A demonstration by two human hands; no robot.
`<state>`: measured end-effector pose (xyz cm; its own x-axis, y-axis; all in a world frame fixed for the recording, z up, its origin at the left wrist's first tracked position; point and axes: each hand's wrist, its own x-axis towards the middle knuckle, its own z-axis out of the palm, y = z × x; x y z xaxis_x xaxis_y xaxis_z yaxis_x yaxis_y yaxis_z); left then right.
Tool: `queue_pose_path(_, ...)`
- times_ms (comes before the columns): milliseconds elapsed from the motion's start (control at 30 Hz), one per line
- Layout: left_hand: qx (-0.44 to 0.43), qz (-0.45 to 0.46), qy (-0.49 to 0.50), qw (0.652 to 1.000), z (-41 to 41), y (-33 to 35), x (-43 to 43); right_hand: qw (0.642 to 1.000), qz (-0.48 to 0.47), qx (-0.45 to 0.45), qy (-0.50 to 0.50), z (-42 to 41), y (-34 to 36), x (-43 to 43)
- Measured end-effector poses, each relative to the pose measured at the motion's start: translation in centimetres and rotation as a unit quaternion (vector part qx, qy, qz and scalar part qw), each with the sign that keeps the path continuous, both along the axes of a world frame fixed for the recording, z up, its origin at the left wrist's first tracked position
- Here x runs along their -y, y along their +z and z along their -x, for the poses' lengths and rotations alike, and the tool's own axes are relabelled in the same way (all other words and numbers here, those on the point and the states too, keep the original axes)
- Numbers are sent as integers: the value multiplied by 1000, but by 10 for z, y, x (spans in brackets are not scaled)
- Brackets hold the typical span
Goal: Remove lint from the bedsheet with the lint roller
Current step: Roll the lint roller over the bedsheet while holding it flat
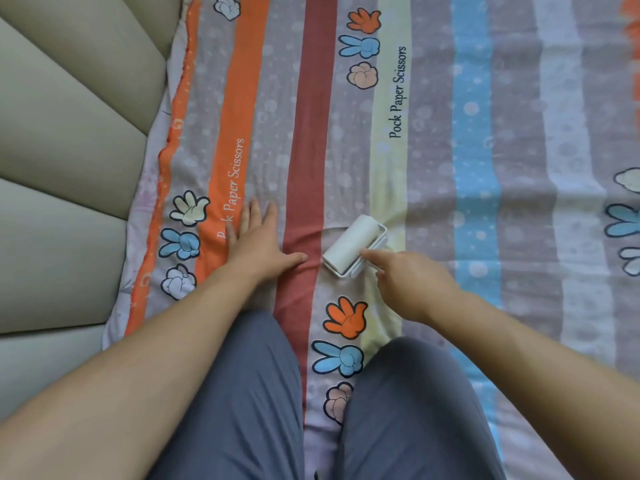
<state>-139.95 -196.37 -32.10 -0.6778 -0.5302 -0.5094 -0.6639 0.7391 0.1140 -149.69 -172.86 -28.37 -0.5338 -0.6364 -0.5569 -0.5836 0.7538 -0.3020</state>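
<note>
Firmly pin bedsheet (pixel 433 133) with left hand (pixel 258 242), fingers flat, at nine o'clock of lint roller (pixel 353 242); with right hand (pixel 412 282) gripping it, roll steadily toward twelve o'clock.

Lint roller (pixel 353 244): handle hidden beneath right hand (pixel 412 285).
Bedsheet (pixel 485 133): cut by top, right, bottom edges; lint too small to tell.
Orange-stripe lettering (pixel 232 178): partly covered by left hand (pixel 256 244).
</note>
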Motion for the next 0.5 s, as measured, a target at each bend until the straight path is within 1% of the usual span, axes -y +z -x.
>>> queue_pose_path(167,12,-12,-46,999,17,8,-28,1000,-25,9,14,2,16,-30)
queue_pose_path(300,14,-20,-56,998,27,9,-35,995,-59,75,18,29,53,-49)
queue_pose_path(400,-8,-31,-98,995,39,6,-35,990,-4,131,-51,58,85,-54)
queue_pose_path(433,-20,-34,-113,993,45,5,-35,988,30,129,-83,65,90,-51)
queue_pose_path(500,-37,-46,-126,990,59,0,-34,988,76,76,-109,76,86,-34)
